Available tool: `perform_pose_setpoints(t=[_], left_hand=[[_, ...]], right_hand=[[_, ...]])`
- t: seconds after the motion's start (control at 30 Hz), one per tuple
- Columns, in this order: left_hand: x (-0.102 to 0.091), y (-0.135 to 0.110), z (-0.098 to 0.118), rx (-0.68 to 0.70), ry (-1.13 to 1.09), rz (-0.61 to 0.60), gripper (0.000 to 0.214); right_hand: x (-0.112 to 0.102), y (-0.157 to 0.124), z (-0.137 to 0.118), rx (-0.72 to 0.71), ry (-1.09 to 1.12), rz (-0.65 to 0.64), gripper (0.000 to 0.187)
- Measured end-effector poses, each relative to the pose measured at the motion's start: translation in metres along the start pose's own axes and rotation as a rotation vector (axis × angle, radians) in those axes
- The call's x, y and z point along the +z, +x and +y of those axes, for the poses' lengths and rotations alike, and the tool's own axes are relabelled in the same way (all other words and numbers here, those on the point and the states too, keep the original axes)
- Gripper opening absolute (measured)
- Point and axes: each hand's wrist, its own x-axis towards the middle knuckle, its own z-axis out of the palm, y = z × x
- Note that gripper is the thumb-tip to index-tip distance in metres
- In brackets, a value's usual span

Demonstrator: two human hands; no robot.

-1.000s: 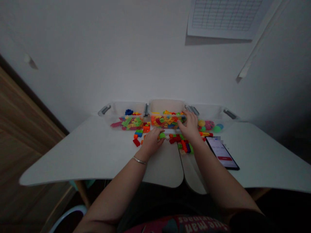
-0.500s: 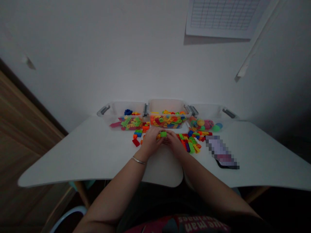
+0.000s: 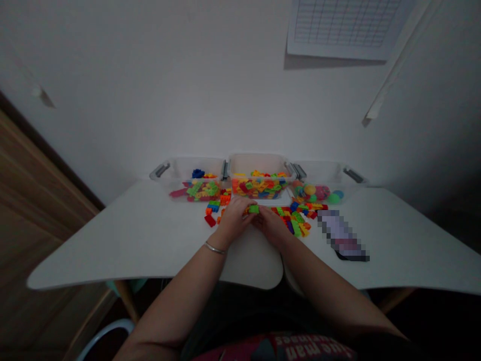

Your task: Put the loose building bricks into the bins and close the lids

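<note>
Close together over the white table, my two hands meet around a small green toy brick (image 3: 254,208). My left hand (image 3: 236,213) is closed on the brick, with a bit of yellow or orange showing beside it. From the other side my right hand (image 3: 269,220) reaches in, fingers bent, its fingertips against or very near the brick; the hand itself hides what they grip. Loose coloured bricks (image 3: 296,218) lie just right of my right hand. Several more, among them a red brick (image 3: 210,220), lie left of my left hand.
Behind my hands stand a left clear bin (image 3: 176,168), a middle clear bin (image 3: 259,161) of bricks and a right clear bin (image 3: 323,169) with balls. A pixelated phone (image 3: 343,235) lies on the white table (image 3: 112,235) at right. The wall rises directly behind.
My right hand has shifted slightly, its fingers drawn lower and closer in beside the green brick. The left hand stays nearly in place, holding the brick.
</note>
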Motion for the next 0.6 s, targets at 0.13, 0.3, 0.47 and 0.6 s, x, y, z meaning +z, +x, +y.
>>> perform_pose_setpoints(t=[0.13, 0.3, 0.47, 0.6], left_hand=[[0.001, -0.001, -0.002, -0.031, 0.042, 0.010, 0.020], [0.000, -0.002, -0.002, -0.074, 0.056, 0.000, 0.022], [-0.002, -0.002, -0.002, -0.129, 0.083, 0.011, 0.030], [-0.002, -0.004, -0.003, -0.193, 0.188, -0.030, 0.027]], right_hand=[[0.000, 0.000, -0.003, -0.011, -0.007, 0.052, 0.035], [0.004, 0.001, -0.011, -0.095, -0.112, 0.109, 0.036], [0.005, 0.009, -0.036, -0.242, -0.177, 0.254, 0.038], [-0.001, 0.022, -0.068, -0.524, -0.368, 0.319, 0.035]])
